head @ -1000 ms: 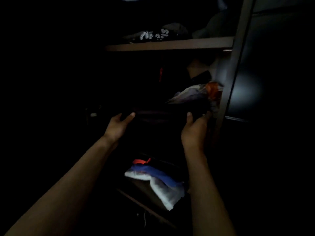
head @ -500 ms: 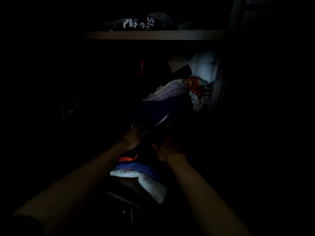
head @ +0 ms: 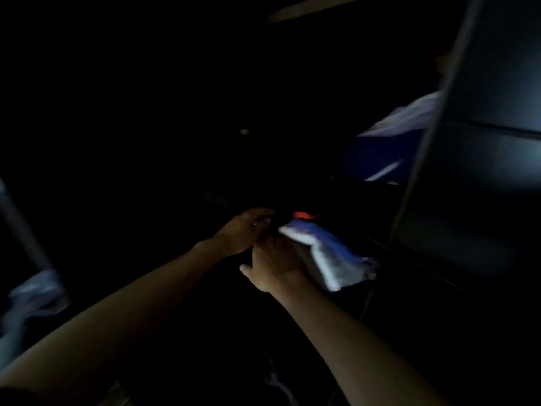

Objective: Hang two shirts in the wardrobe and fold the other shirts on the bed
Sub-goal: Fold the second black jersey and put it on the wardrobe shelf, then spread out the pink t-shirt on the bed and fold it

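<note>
The scene is very dark. Both my hands reach low into the open wardrobe. My left hand [head: 244,231] is curled, its fingertips lost in shadow. My right hand [head: 273,263] lies just below it, touching the left edge of a blue and white crumpled garment [head: 330,253] on the lower shelf. A small red patch [head: 303,215] shows just behind that garment. Whether either hand grips dark cloth is hidden by the darkness. Another white and blue garment [head: 401,124] lies on a higher shelf at the right.
The wardrobe door [head: 483,142] stands at the right, its edge running diagonally down toward the blue and white garment. A shelf edge [head: 316,7] shows at the top. Pale cloth [head: 32,291] is faintly visible at the far left. Everything else is black.
My hands have dropped from the middle shelf down to the lower shelf and come together by the blue and white garment. The view has swung left and down.
</note>
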Action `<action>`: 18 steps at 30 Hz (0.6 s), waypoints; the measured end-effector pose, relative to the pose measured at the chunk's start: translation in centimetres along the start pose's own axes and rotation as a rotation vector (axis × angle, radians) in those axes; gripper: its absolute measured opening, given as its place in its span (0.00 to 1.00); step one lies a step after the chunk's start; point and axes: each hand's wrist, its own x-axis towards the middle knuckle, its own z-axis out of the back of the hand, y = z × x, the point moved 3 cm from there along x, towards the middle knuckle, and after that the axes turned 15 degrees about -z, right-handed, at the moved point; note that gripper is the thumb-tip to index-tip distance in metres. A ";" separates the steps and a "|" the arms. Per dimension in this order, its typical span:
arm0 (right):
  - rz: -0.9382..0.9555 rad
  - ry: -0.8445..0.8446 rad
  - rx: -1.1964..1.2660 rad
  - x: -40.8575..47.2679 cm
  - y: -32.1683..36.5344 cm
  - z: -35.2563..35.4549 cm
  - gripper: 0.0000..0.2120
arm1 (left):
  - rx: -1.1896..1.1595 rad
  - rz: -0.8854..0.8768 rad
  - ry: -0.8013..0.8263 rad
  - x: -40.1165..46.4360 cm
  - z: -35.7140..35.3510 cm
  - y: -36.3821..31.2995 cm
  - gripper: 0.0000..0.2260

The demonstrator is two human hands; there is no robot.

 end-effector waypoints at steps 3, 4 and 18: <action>0.234 0.243 0.049 -3.5 7.1 -4.0 0.32 | 0.104 0.145 -0.035 -11.0 4.6 1.6 0.14; 0.292 0.332 0.049 -5.2 9.6 -5.3 0.28 | 0.136 0.188 -0.046 -15.1 6.5 1.6 0.13; 1.017 0.713 -0.246 -39.7 42.4 -19.0 0.20 | 0.425 1.294 -0.183 -78.7 18.3 -10.0 0.16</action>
